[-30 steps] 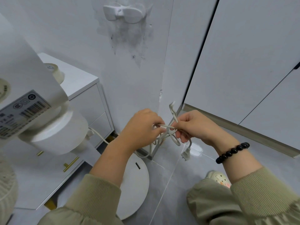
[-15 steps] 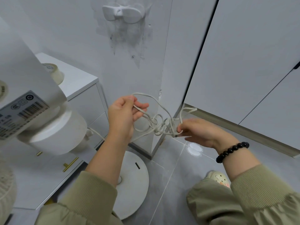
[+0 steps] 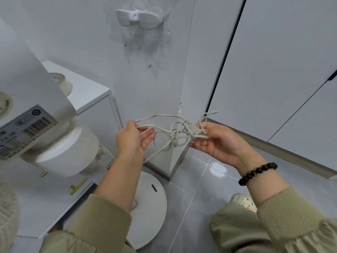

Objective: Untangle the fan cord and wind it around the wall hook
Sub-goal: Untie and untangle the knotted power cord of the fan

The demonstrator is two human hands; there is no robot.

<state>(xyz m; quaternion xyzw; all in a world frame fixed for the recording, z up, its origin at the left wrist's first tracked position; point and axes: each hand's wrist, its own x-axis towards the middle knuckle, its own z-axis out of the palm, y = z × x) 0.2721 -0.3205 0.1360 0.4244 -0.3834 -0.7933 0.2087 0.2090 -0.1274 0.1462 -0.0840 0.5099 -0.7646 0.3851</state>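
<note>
The cord [image 3: 162, 125] is strung between the two hands in mid-air, running left to right across the view, and the knot [image 3: 176, 133] sits closer to the right hand [image 3: 218, 143] than to the left. Left hand [image 3: 131, 139] is pinching a couple of strands at its fingertips, fingers loosely curled. Right hand lies palm up, fingers half open, with the tangle and loose ends draped over the fingertips; whether the thumb is clamping down I can't tell. From the knot one strand drops away behind the left wrist toward the fan [image 3: 60, 148] at the left. The hook [image 3: 139, 18] is straight up the wall above the hands, well apart from them, and bare. I'd say the untangling isn't finished, so the loops need spreading along that left-right line first. Room looks good: open air above and to the right by the cupboard doors [image 3: 273, 61], but the fan body and the drawer unit [image 3: 98, 106] crowd the left hand's side.
</note>
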